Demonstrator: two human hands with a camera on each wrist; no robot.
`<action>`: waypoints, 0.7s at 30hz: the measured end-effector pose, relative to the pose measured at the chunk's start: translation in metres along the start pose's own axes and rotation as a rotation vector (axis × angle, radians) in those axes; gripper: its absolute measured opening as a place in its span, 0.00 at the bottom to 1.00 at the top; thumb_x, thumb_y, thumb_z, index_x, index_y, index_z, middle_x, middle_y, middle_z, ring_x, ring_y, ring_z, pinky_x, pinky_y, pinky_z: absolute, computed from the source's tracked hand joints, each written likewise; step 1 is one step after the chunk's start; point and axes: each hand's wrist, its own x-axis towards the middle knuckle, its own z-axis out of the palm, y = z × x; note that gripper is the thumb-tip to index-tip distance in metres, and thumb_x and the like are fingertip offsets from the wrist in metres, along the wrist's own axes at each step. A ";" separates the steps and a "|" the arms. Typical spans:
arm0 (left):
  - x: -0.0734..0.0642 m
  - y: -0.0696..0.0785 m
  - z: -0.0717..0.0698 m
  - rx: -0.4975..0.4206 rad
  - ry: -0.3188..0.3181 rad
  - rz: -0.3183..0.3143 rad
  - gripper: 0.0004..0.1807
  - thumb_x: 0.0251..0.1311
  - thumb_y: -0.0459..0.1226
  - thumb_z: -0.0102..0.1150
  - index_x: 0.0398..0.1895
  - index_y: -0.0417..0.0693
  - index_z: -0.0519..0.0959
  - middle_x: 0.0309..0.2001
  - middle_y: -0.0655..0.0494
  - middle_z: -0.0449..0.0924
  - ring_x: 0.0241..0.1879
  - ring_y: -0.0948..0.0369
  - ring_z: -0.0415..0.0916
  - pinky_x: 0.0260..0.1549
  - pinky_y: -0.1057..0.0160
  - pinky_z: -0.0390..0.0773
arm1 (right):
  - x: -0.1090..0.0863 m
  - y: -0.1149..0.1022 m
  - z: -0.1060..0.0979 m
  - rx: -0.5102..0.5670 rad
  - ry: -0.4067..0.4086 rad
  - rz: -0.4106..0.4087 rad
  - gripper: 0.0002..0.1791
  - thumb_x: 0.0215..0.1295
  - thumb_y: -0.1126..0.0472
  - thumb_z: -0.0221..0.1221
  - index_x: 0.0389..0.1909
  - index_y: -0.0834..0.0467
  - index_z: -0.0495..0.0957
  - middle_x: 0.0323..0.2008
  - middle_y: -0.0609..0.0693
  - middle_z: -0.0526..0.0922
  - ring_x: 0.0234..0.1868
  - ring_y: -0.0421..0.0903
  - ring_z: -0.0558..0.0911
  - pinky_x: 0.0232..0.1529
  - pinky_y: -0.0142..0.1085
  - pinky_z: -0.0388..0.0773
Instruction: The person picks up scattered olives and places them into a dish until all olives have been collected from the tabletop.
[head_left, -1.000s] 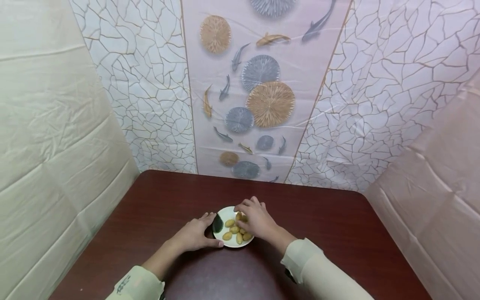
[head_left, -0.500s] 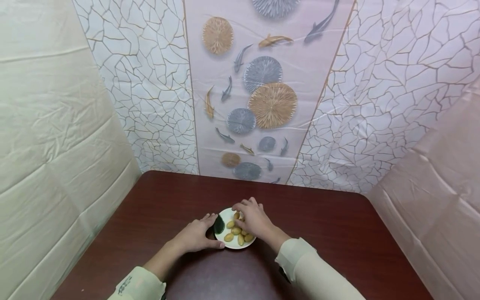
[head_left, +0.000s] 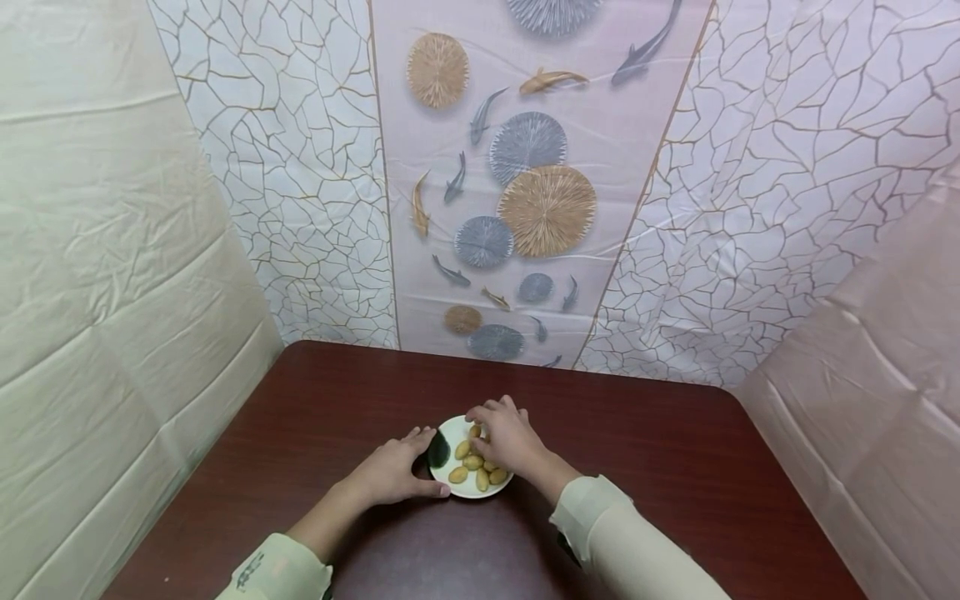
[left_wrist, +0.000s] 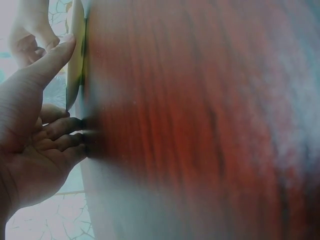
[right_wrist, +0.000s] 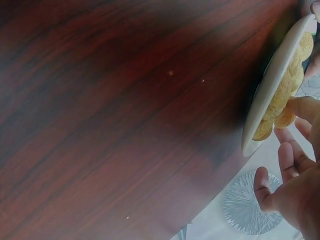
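Observation:
A white plate (head_left: 457, 429) with a dark green patch (head_left: 438, 451) at its left side carries several small yellow-brown oval fruits (head_left: 472, 461); their exact kind is unclear. My left hand (head_left: 386, 475) holds the plate from the left, thumb on the near rim and index finger at the left edge. The other left fingers rest against the table. Over the plate's right side, my right hand (head_left: 513, 442) reaches down. In the right wrist view its thumb and index finger pinch one oval fruit (right_wrist: 285, 120) at the pile's edge. Part of the pile is hidden behind that hand.
The dark red-brown wooden table (head_left: 360, 392) has rounded far corners. A patterned cloth wall (head_left: 480, 333) with fish and round motifs stands at its back edge. Plain cloth hangs on both sides. Tiny specks (right_wrist: 170, 73) lie on the tabletop.
The head view has shifted slightly. My right hand has moved a little to the left over the plate, then stays nearly still. The left hand keeps its hold on the plate.

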 end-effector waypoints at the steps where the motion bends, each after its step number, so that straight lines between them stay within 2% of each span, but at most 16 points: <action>1: 0.000 0.000 0.000 0.002 0.000 0.000 0.63 0.56 0.64 0.81 0.84 0.35 0.66 0.82 0.37 0.69 0.84 0.38 0.63 0.77 0.29 0.69 | 0.000 0.000 0.000 -0.004 -0.003 0.004 0.17 0.73 0.57 0.73 0.59 0.54 0.87 0.50 0.51 0.88 0.51 0.50 0.76 0.46 0.51 0.71; 14: 0.002 -0.004 0.002 -0.005 -0.006 -0.003 0.64 0.56 0.66 0.80 0.85 0.35 0.65 0.83 0.37 0.68 0.85 0.39 0.62 0.78 0.32 0.69 | -0.002 -0.002 0.004 0.005 -0.018 0.032 0.19 0.72 0.56 0.74 0.60 0.54 0.86 0.51 0.51 0.88 0.50 0.49 0.74 0.44 0.47 0.67; 21: 0.002 -0.005 0.001 -0.006 -0.015 -0.012 0.64 0.56 0.65 0.80 0.85 0.36 0.65 0.83 0.37 0.67 0.85 0.39 0.62 0.78 0.32 0.69 | -0.005 -0.003 0.004 0.008 -0.003 0.011 0.20 0.71 0.58 0.73 0.61 0.55 0.86 0.53 0.53 0.88 0.49 0.49 0.74 0.44 0.47 0.68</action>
